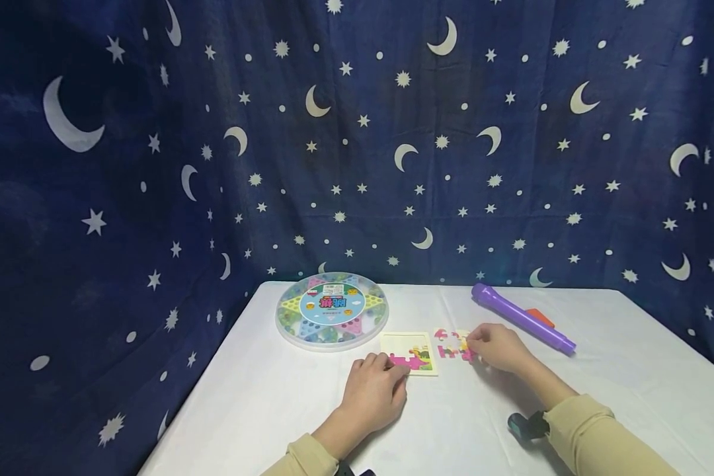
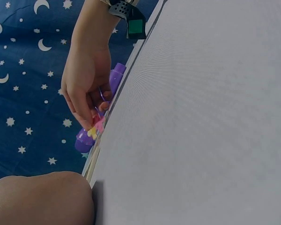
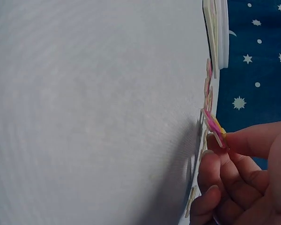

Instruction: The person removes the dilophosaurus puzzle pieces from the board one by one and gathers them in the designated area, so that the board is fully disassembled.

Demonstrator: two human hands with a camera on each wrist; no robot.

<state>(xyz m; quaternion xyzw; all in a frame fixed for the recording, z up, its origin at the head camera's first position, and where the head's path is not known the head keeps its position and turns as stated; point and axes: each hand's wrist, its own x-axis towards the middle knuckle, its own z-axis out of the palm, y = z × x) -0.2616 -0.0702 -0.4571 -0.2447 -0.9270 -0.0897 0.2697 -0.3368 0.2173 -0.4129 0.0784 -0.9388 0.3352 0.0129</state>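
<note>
My right hand (image 1: pixel 500 347) pinches a pink and yellow jigsaw piece (image 3: pixel 213 127) between thumb and fingertips, tilted just above the table in the right wrist view. Under and beside it lie several loose jigsaw pieces (image 1: pixel 443 352), mostly pink. To their left is a cream puzzle tray (image 1: pixel 400 342), partly filled with joined pink, yellow and green pieces (image 1: pixel 413 361) along its lower and right parts. At the tray's lower left corner rests my left hand (image 1: pixel 373 391), fingers loosely bent and thumb by the bottom edge. Its fingertips are hidden in the left wrist view.
A round clear Chinese checkers box (image 1: pixel 332 311) sits at the back left. Behind my right hand lies a purple microphone-shaped toy (image 1: pixel 523 318), with an orange object (image 1: pixel 540 317) beside it. A starry blue curtain (image 1: pixel 357 165) hangs behind the white-covered table (image 1: pixel 452 423).
</note>
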